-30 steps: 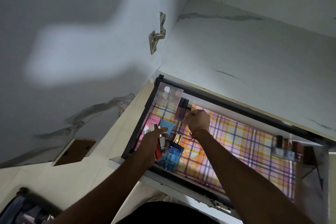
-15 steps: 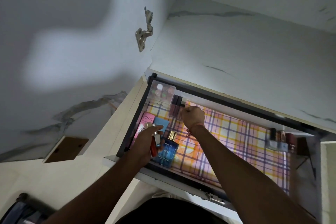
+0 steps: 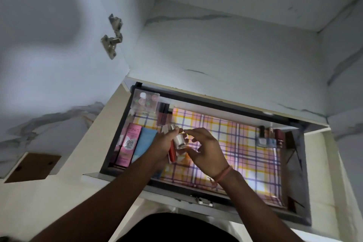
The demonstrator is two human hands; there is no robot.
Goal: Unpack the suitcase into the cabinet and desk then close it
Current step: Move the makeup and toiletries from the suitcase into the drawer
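The open drawer [image 3: 115, 135] has a plaid liner [image 3: 241, 143]. Over its left half my left hand [image 3: 161, 149] grips a bunch of small cosmetics, among them a red tube [image 3: 172, 154] and a white bottle [image 3: 179, 140]. My right hand [image 3: 208, 151] meets it from the right, with index finger and thumb pinching the white bottle. In the drawer lie a pink Pond's box [image 3: 130, 143], a blue tube [image 3: 145, 142], a clear eyeshadow palette [image 3: 146, 100] and dark lip gloss tubes [image 3: 163, 114].
Several nail polish bottles [image 3: 264, 139] stand at the drawer's right end. A white marble-patterned shelf [image 3: 225, 55] runs above the drawer. The open cabinet door with its metal hinge [image 3: 113, 37] is on the left, and a brown wooden block [image 3: 32, 167] sits lower left.
My right hand left the lip gloss tubes at the drawer's back and came to the items in my left hand. The left hand rose slightly and now covers the blue perfume bottle.
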